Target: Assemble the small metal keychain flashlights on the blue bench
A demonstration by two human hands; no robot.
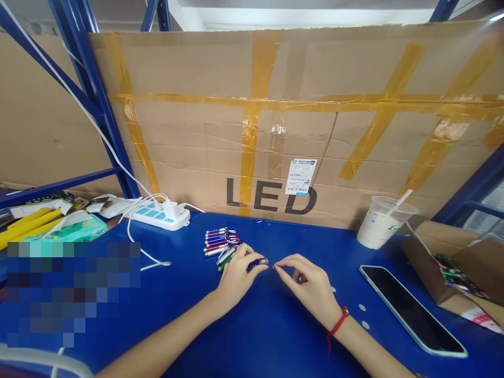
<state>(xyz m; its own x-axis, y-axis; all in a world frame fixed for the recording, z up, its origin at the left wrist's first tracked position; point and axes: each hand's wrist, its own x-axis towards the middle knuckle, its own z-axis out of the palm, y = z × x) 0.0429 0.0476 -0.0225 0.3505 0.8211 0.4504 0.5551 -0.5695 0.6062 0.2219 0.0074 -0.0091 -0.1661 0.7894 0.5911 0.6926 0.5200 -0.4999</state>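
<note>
On the blue desk [252, 336], close in front of the taped cardboard sheet [299, 126], your left hand [236, 278] had its fingers closed around a small blue torch [258, 263], silver tip pointing right, probably to steady it. Your right hand [309, 286] pinched something tiny at its fingertips [280, 266], just short of that tip; too small to name. A pile of similar small torches [220, 242] lay touching your left hand, within easy reach. The phone [411, 310] and plastic cup [382, 221] sat to the right, apart from the work. A cardboard box [452, 273] of more pieces stood at the far right edge. The power strip [159, 216] stayed back left.
</note>
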